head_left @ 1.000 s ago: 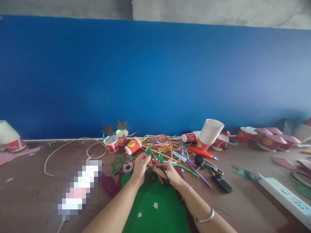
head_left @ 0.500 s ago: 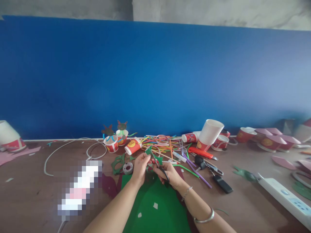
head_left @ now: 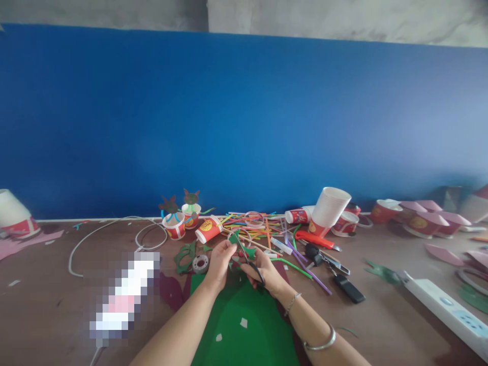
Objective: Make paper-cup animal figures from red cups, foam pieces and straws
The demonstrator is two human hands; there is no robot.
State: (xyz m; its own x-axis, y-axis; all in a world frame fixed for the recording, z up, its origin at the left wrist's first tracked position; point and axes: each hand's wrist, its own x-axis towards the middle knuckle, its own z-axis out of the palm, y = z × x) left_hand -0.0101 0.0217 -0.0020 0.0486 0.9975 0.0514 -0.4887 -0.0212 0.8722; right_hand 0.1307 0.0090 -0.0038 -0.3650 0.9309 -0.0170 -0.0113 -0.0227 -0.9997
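- My L hand (head_left: 221, 262): thumb + fingertips pinched shut on a small green paper pc (head_left: 234, 239), held up above the near edge of the straw pile (head_left: 253, 231).
- My R hand (head_left: 266, 273): fingers curled round the handles of the dark scissors (head_left: 252, 265), blades pointing up-L at the paper pc, btwn both hands. Can't tell from my feed how far the blades are open.
- Below the hands: big green sheet (head_left: 244, 343) w/ two white scraps (head_left: 243, 322) on it, maroon paper (head_left: 171, 292) showing at its L side.
- L of L hand: tape roll (head_left: 200, 263), just beside a green cut-out (head_left: 184, 258).
- Behind, L: two upright cups (head_left: 175, 227) w/ dark animal-head figures (head_left: 170, 205); a tipped cup (head_left: 209, 230) lies next to them.
- R of the straws: glue stick (head_left: 281, 246), red cutter (head_left: 315, 239), keys (head_left: 313, 253), tilted cup stack (head_left: 331, 209).
- Far R: pink-topped cups (head_left: 426, 222), white power strip (head_left: 450, 310) on the brown table (head_left: 392, 330).
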